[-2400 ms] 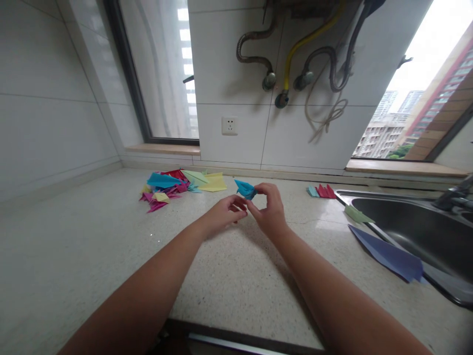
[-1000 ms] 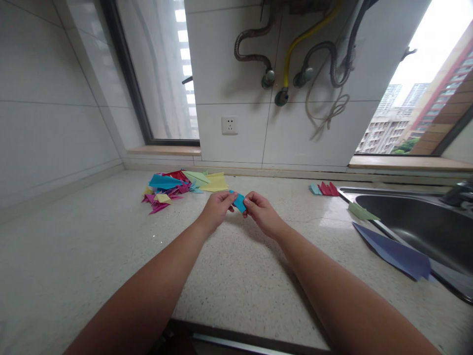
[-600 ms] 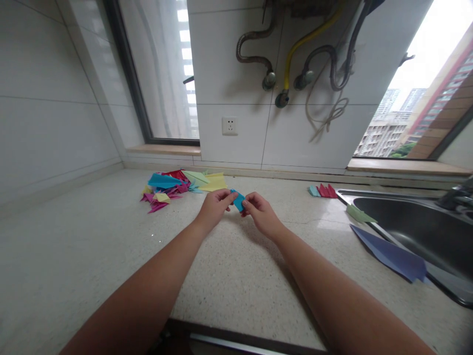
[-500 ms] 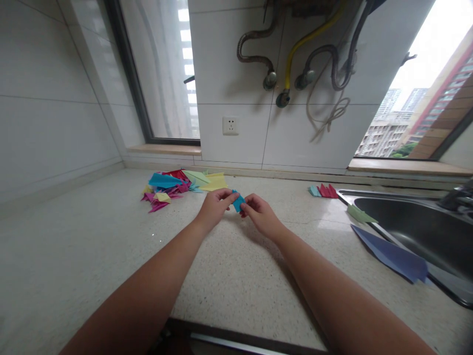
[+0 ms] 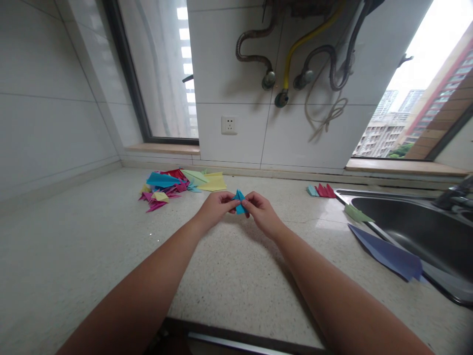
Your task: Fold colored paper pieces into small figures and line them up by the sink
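White wall tiles (image 5: 232, 148) stand behind a speckled stone countertop (image 5: 221, 281). Over its middle, a small folded blue paper (image 5: 240, 203) is pinched between the left hand (image 5: 217, 205) and the right hand (image 5: 259, 208), thumbs on top, fingers drawn in close, one hand at each side, neither clearly nearer. Its long axis seems to run away from the person, across the line between the hands, with a pointed tip at the far end. Fingertips behind the paper are hidden, its finer folds too small to read, and whether it touches the countertop cannot be told. Beyond the left hand, overlapping sheets in the colored paper heap (image 5: 184, 186) partly cover one another; the steel sink (image 5: 395, 231) is cut off at right.
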The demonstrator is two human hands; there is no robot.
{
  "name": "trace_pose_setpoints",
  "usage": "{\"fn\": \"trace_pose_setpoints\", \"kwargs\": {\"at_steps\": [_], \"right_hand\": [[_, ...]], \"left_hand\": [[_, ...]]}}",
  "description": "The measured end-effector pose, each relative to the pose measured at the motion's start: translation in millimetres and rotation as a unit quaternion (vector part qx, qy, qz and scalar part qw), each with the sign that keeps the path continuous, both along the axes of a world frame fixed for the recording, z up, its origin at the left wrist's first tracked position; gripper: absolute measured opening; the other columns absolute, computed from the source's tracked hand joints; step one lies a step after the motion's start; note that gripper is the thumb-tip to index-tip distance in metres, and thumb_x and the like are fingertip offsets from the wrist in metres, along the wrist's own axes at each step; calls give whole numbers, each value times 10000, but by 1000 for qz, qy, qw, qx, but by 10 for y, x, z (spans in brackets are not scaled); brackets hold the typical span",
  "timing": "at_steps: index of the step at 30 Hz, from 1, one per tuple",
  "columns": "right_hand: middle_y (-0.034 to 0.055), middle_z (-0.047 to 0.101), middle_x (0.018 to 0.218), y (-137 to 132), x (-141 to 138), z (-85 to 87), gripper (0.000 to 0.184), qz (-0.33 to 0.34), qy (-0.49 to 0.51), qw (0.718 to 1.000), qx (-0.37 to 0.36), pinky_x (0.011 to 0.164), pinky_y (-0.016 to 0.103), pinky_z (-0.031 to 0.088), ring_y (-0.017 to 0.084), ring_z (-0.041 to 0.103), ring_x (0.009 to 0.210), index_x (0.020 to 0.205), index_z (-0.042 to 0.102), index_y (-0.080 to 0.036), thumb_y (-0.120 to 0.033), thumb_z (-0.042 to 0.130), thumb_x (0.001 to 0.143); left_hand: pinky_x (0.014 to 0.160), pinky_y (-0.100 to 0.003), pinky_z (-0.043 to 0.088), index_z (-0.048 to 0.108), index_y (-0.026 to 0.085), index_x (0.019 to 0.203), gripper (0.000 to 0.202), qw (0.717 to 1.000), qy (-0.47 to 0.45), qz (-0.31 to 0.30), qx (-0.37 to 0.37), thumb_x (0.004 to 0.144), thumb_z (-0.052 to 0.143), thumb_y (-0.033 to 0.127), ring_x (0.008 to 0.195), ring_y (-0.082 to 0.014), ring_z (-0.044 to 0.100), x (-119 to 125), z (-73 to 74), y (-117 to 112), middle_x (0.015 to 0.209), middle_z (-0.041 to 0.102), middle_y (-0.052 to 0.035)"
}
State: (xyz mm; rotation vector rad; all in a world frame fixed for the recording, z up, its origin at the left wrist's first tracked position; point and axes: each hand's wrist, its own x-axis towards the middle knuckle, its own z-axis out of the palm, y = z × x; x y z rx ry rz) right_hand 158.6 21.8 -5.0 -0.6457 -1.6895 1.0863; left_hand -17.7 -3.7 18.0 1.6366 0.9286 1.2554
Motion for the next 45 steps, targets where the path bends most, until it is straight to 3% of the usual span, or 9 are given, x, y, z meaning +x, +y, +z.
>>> {"fn": "trace_pose_setpoints", "kwargs": {"at_steps": [6,15,21,27,34,40,45], "right_hand": [[-1,649,721,42,11,-22,265,31,4,999,-30,581,291,461,132,569,587,833,564,-199,-428,697,811],[10,670,729,69,-7,-31,258,-33,1,999,-40,592,294,495,135,599,598,807,589,-187,-409,716,773],[42,707,803,47,-15,6,247,-39,-4,997,-68,704,311,524,152,635,710,863,669,-171,-378,724,740],[57,712,762,60,-18,-6,205,-78,-19,995,-56,656,307,503,154,627,659,827,672,-155,-326,718,723],[82,727,822,61,-26,-29,211,-81,-34,996,-26,686,315,501,167,645,702,850,686,-151,-327,709,735],[43,683,754,32,-9,-16,195,-76,-37,996,-24,660,296,476,153,610,679,803,652,-163,-352,685,767],[21,649,716,2,-29,-1,185,-56,-49,997,-17,662,287,451,142,585,668,769,615,-169,-345,670,777]], "left_hand": [[671,-287,497,728,144,830,237,1000,4,21,13,742,758,362,682,-145,604,15,33,-17,765,678,-39],[758,-311,507,710,136,821,258,998,-4,-15,-68,689,802,338,756,-165,650,-33,-122,90,819,713,-66],[672,-280,437,721,135,739,208,996,50,65,-41,703,763,335,663,-153,609,-51,-115,102,702,689,-41],[603,-266,377,708,137,651,223,988,102,112,-20,712,738,350,598,-147,580,-21,-78,73,628,675,-41],[599,-266,407,724,135,701,238,989,81,123,-36,687,763,370,602,-160,605,8,-136,104,623,669,-46],[651,-270,465,705,153,743,222,996,18,85,-15,738,720,374,649,-143,592,26,-140,106,701,655,-18],[620,-256,433,688,156,694,262,994,15,104,-12,759,706,409,601,-125,552,30,-100,77,641,620,1]]}}
